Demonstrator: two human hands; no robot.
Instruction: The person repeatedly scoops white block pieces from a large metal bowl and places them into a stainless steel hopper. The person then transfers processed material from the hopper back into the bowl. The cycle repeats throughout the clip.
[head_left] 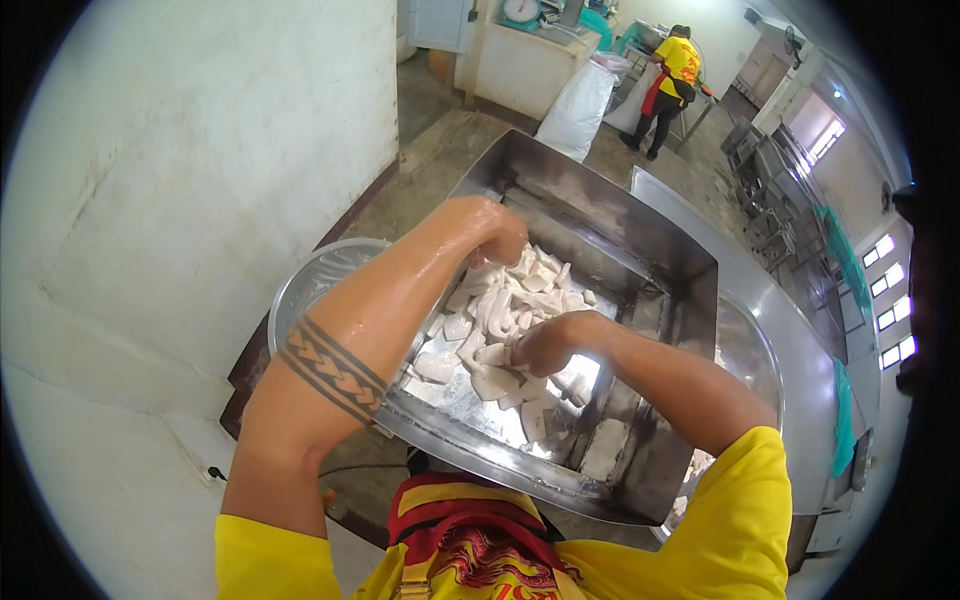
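A rectangular steel tub [680, 330] holds a loose pile of pale, wet-looking cut pieces [495, 380]. At the upper left of the pile, my left hand [495, 240] hangs with curled fingers; whatever they hold is hidden. My right hand [555, 340] reaches into the middle of the pile, its fingers bent around pieces and partly hidden among them. Both forearms cross the tub's near and side edges.
A round pan [300, 275] lies left of the tub beside a white wall [180, 180]; a larger bowl [760, 345] is at right. A steel table [820, 420] extends rightward. A co-worker in yellow [672, 75] stands at the back near white sacks [575, 110] and a scale [520, 10].
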